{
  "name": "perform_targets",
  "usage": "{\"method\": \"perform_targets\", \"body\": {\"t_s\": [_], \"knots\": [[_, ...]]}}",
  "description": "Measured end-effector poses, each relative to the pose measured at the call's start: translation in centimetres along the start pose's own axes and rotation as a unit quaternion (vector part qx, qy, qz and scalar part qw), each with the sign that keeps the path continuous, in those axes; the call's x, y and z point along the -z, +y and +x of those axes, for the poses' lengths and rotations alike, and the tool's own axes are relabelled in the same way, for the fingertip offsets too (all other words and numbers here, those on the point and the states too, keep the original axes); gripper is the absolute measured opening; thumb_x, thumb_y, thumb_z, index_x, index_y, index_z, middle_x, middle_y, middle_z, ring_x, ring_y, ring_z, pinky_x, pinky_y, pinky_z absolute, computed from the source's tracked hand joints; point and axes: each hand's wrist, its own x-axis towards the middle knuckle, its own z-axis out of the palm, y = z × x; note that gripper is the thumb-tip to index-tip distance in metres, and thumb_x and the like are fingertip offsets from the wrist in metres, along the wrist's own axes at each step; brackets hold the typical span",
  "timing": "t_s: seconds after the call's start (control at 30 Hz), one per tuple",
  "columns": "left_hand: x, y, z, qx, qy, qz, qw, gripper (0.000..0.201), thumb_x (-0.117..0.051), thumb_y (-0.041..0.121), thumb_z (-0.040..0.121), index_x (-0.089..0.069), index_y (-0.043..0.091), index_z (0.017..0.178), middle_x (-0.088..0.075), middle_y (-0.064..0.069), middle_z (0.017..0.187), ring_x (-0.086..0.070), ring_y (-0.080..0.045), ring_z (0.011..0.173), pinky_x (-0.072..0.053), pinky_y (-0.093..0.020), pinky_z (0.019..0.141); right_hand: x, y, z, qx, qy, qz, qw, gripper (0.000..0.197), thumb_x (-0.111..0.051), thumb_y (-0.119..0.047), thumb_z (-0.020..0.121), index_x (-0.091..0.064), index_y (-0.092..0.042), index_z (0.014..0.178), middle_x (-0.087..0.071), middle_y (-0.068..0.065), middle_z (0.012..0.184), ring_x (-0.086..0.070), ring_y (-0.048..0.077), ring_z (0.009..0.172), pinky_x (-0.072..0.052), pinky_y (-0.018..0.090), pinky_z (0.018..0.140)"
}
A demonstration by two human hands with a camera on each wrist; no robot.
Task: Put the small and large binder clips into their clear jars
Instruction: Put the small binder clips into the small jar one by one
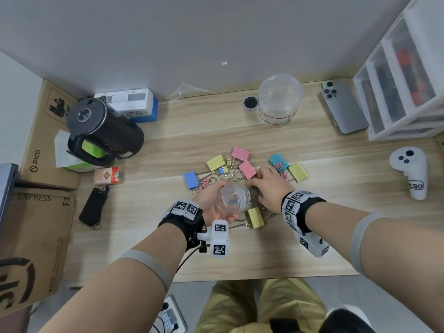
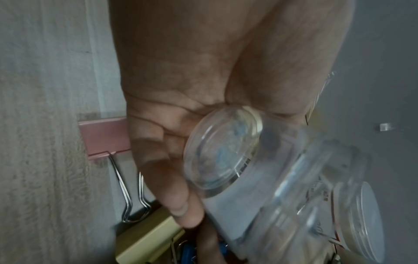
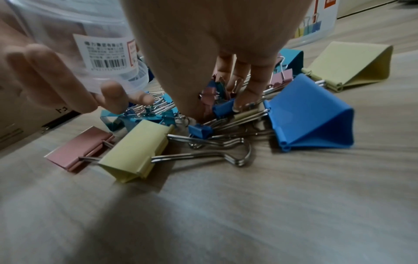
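My left hand (image 1: 211, 200) grips a small clear jar (image 1: 234, 198), tilted just above the wooden table (image 1: 264, 251); something bluish shows through its base (image 2: 226, 151). Its labelled wall (image 3: 95, 44) sits by my left fingers (image 3: 56, 80). My right hand (image 1: 266, 186) reaches down into a pile of binder clips, thumb and fingers closing on a small pink clip (image 3: 209, 95), one fingertip on a small blue clip (image 3: 222, 109). Large clips lie around: pink (image 1: 241, 153), yellow (image 1: 215, 162), blue (image 1: 191, 179), yellow (image 1: 255, 217). The large clear jar (image 1: 280, 99) stands upright at the back.
A black kettle (image 1: 103, 131) and cardboard boxes (image 1: 36, 236) fill the left side. A phone (image 1: 343, 109), a white drawer unit (image 1: 403, 80) and a white controller (image 1: 410, 171) are on the right. A black pouch (image 1: 93, 206) lies near the left edge.
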Motion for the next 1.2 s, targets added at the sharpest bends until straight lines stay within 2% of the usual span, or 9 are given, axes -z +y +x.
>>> {"method": "perform_targets", "body": {"t_s": [0.2, 0.37, 0.5, 0.7, 0.83, 0.93, 1.03, 1.13, 1.2], "knots": [[0.1, 1.0, -0.4, -0.010, 0.014, -0.012, 1.000, 0.047, -0.048, 0.045, 0.098, -0.065, 0.004, 0.114, -0.070, -0.017, 0.082, -0.059, -0.028, 0.054, -0.050, -0.027, 0.047, 0.4, -0.4, -0.2, -0.010, -0.012, 0.017, 1.000, 0.042, -0.060, -0.005, 0.085, -0.057, -0.020, 0.124, -0.046, 0.010, 0.123, -0.042, 0.030, 0.116, -0.045, 0.044, 0.096], [0.4, 1.3, -0.2, -0.008, 0.029, -0.028, 0.999, 0.048, -0.051, 0.046, 0.097, -0.067, 0.005, 0.116, -0.069, -0.019, 0.087, -0.060, -0.028, 0.054, -0.051, -0.027, 0.048, 0.9, -0.6, 0.0, -0.023, -0.027, 0.023, 0.999, 0.045, -0.057, -0.003, 0.086, -0.056, -0.020, 0.127, -0.048, 0.009, 0.122, -0.046, 0.031, 0.113, -0.047, 0.042, 0.093], [0.7, 1.6, 0.0, -0.012, 0.053, -0.048, 0.997, 0.052, -0.047, 0.049, 0.097, -0.066, 0.005, 0.117, -0.068, -0.017, 0.086, -0.062, -0.028, 0.056, -0.052, -0.026, 0.046, 2.3, -0.9, 0.4, -0.033, -0.010, 0.047, 0.998, 0.037, -0.059, -0.005, 0.083, -0.060, -0.017, 0.118, -0.055, 0.006, 0.112, -0.055, 0.028, 0.102, -0.050, 0.036, 0.083], [1.0, 2.5, -0.3, -0.013, 0.077, -0.052, 0.996, 0.051, -0.051, 0.049, 0.095, -0.066, 0.004, 0.113, -0.068, -0.017, 0.083, -0.063, -0.027, 0.056, -0.051, -0.025, 0.047, 2.9, -0.6, 0.6, -0.035, -0.059, 0.034, 0.997, 0.038, -0.061, -0.005, 0.083, -0.062, -0.022, 0.117, -0.059, 0.003, 0.115, -0.057, 0.023, 0.104, -0.052, 0.038, 0.089], [0.9, 2.4, -0.2, -0.012, 0.090, -0.044, 0.995, 0.048, -0.051, 0.048, 0.095, -0.066, 0.004, 0.108, -0.067, -0.016, 0.082, -0.063, -0.027, 0.056, -0.049, -0.024, 0.047, 2.4, -0.3, 0.7, -0.051, -0.030, 0.085, 0.995, 0.031, -0.062, -0.007, 0.078, -0.068, -0.028, 0.101, -0.064, 0.000, 0.109, -0.060, 0.020, 0.094, -0.055, 0.039, 0.083], [0.8, 2.3, -0.4, -0.008, 0.097, -0.048, 0.994, 0.049, -0.053, 0.048, 0.094, -0.067, 0.006, 0.112, -0.069, -0.016, 0.085, -0.064, -0.028, 0.057, -0.047, -0.024, 0.048, 3.5, -0.5, 0.9, -0.062, 0.001, 0.150, 0.987, 0.023, -0.062, -0.006, 0.077, -0.069, -0.022, 0.092, -0.066, -0.001, 0.091, -0.058, 0.015, 0.075, -0.052, 0.029, 0.071], [0.7, 2.6, -0.9, -0.012, 0.107, -0.070, 0.992, 0.047, -0.053, 0.047, 0.096, -0.069, 0.009, 0.119, -0.073, -0.014, 0.090, -0.065, -0.029, 0.055, -0.042, -0.021, 0.044, 5.4, -0.8, 1.6, -0.070, 0.021, 0.255, 0.964, 0.022, -0.067, -0.005, 0.074, -0.070, -0.025, 0.083, -0.065, -0.005, 0.076, -0.059, 0.011, 0.065, -0.052, 0.027, 0.064], [0.7, 3.1, -1.2, -0.021, 0.129, -0.094, 0.987, 0.060, -0.050, 0.054, 0.099, -0.064, 0.007, 0.132, -0.072, -0.017, 0.106, -0.066, -0.030, 0.057, -0.044, -0.019, 0.040, 7.3, -1.5, 2.3, -0.064, 0.004, 0.361, 0.930, 0.023, -0.074, -0.004, 0.070, -0.074, -0.023, 0.082, -0.066, 0.002, 0.073, -0.062, 0.016, 0.063, -0.061, 0.037, 0.072], [0.4, 3.4, -1.4, -0.026, 0.129, -0.116, 0.984, 0.062, -0.050, 0.058, 0.099, -0.064, 0.005, 0.130, -0.073, -0.019, 0.107, -0.065, -0.032, 0.065, -0.047, -0.022, 0.039, 8.1, -2.5, 2.5, -0.038, -0.031, 0.388, 0.920, 0.022, -0.077, -0.002, 0.072, -0.073, -0.016, 0.089, -0.063, 0.008, 0.076, -0.059, 0.016, 0.064, -0.057, 0.036, 0.074]]}}
